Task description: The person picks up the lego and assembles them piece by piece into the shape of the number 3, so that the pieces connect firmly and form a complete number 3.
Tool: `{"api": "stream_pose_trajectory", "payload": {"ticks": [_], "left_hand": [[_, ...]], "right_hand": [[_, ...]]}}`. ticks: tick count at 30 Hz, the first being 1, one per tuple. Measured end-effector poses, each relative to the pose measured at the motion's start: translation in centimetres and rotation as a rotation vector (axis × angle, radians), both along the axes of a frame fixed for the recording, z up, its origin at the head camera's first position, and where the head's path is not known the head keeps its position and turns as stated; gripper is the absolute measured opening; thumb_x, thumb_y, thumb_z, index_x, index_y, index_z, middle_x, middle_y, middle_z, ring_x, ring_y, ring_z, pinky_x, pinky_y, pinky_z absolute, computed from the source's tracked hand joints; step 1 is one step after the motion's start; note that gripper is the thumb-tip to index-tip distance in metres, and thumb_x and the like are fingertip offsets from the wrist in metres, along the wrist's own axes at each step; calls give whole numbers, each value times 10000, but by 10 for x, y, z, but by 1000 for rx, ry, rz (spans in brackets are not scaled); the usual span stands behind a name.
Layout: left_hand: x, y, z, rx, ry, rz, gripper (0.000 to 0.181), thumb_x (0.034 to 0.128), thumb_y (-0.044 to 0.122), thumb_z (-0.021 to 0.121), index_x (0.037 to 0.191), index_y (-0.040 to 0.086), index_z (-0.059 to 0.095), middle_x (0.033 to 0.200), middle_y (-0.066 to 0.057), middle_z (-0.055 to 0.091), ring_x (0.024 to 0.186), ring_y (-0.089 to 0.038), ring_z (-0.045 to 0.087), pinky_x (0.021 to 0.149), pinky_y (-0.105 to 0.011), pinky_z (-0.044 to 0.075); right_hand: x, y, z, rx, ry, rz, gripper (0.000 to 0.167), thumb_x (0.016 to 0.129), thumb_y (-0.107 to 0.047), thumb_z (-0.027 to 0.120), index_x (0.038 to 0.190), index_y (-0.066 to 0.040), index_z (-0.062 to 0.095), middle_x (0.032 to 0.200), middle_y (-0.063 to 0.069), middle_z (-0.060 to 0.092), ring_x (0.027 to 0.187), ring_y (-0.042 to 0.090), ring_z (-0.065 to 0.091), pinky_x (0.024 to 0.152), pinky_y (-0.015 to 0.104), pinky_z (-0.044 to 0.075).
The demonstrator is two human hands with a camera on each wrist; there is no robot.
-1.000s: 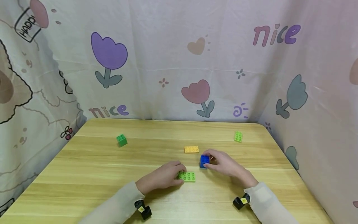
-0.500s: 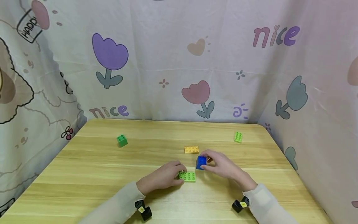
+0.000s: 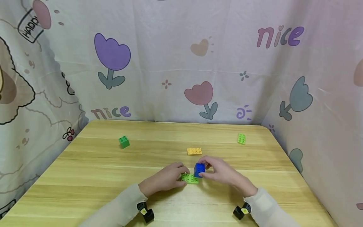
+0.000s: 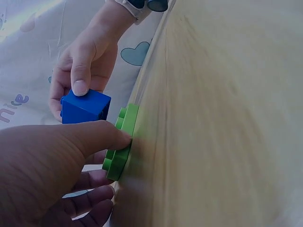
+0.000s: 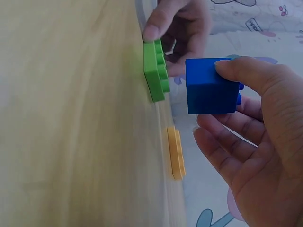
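Note:
A flat light-green building brick (image 3: 190, 179) with studs on top lies on the table near its middle. My left hand (image 3: 167, 177) pinches its left end between thumb and fingers, as the left wrist view also shows. Between the thumb and fingers of my right hand (image 3: 222, 170) is a taller blue building brick (image 5: 210, 87). In the right wrist view the blue brick is off the table, its studs facing away from the tabletop. From the head view it stands just over the right end of the light-green brick (image 4: 124, 142), and the wrist views show a gap between them.
A flat yellow brick (image 3: 194, 151) lies just behind the hands. A dark-green brick (image 3: 123, 142) sits at the back left of the wooden table (image 3: 85, 176), and another light-green brick (image 3: 241, 138) at the back right. A patterned curtain (image 3: 158, 63) hangs behind the table.
My right hand has carried the blue brick leftward and nearer to me, toward the right end of the light-green brick. The left hand has stayed in place on the light-green brick.

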State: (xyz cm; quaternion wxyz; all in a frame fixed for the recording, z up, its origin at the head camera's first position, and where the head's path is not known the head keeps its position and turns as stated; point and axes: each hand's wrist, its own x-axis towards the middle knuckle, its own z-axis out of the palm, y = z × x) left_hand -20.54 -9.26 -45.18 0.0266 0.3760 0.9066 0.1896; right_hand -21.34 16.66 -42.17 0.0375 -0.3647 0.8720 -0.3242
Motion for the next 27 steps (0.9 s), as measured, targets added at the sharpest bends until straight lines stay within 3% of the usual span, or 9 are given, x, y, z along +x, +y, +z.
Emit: {"api": "stream_pose_trajectory", "payload": {"ticks": [27], "left_hand": [[1,1,2,-4,16,-5,348,893,326,728,1179,140,660,1024,61,564,863,-47,496,780,-254,469]], "right_hand": [[6,-14,-8,73,59,58,346,909,-263,712,1214,-147,597,1066,-102,620,932,36,576,829,292,518]]}}
